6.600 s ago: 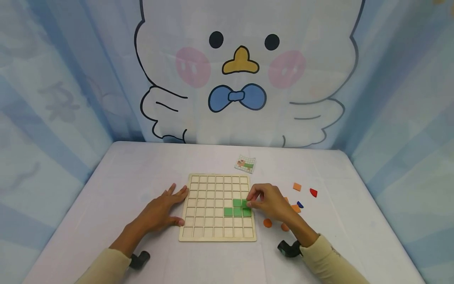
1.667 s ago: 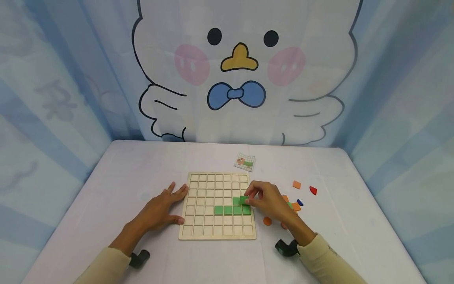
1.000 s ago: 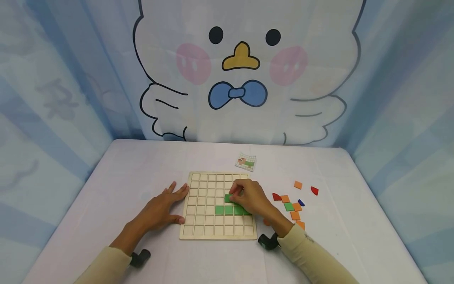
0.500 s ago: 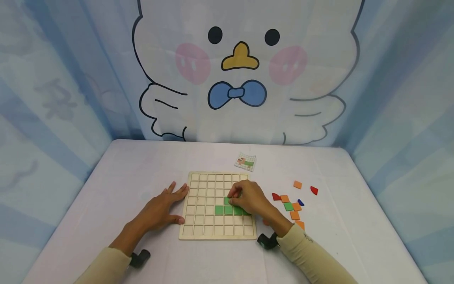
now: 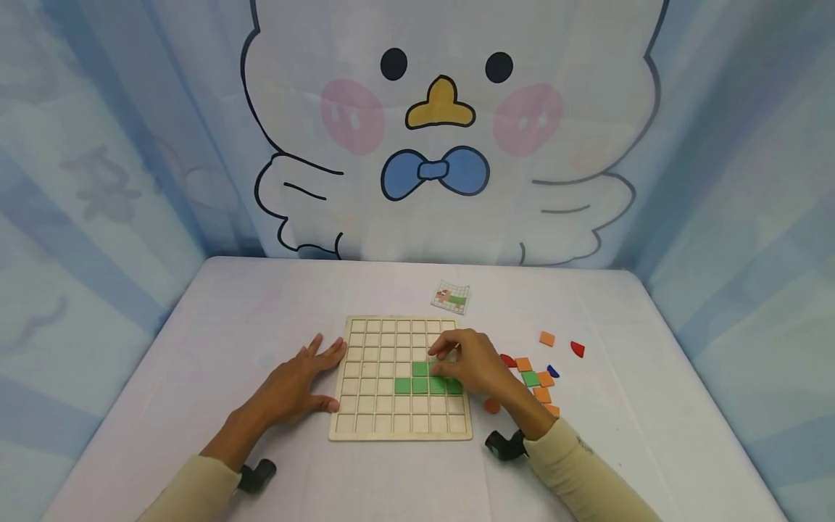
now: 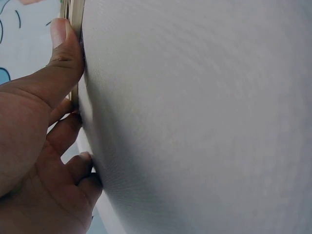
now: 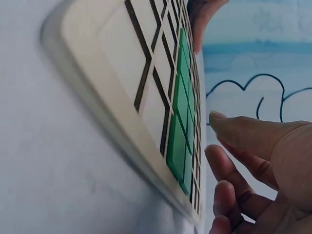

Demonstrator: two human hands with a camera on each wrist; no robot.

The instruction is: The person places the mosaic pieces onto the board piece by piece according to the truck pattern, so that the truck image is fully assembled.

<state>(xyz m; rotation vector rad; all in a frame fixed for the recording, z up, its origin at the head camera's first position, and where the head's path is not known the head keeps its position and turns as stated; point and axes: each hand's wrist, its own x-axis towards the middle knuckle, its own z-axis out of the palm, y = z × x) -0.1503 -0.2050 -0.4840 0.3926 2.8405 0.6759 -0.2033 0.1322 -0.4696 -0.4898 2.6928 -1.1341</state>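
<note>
A pale wooden grid board point(image 5: 369, 404) lies on the table, with green square tiles point(image 5: 420, 370) seated in two neighbouring rows at its right side. My left hand point(image 5: 293, 384) lies spread at the board's left edge; thumb and fingertips touch that edge, and in the left wrist view the thumb point(image 6: 61, 41) rests against its side. Just above the green tiles hovers my right hand point(image 5: 472, 362), hiding part of the upper row. In the right wrist view its thumb point(image 7: 243, 134) and fingers stand apart, nothing between them, clear of the tiles point(image 7: 180, 141).
Right of the board lie several orange squares point(image 5: 542, 395), a green square point(image 5: 530, 379), an orange disc point(image 5: 492, 406), red pieces point(image 5: 578, 349) and a small blue piece point(image 5: 553, 371). Behind the board is a small picture card point(image 5: 451, 297). A printed curtain point(image 5: 443, 217) hangs behind the table.
The lower green row has grown by one tile leftward. My right hand set another green tile in the upper row, let go and drew back slightly right. My left hand stayed put.
</note>
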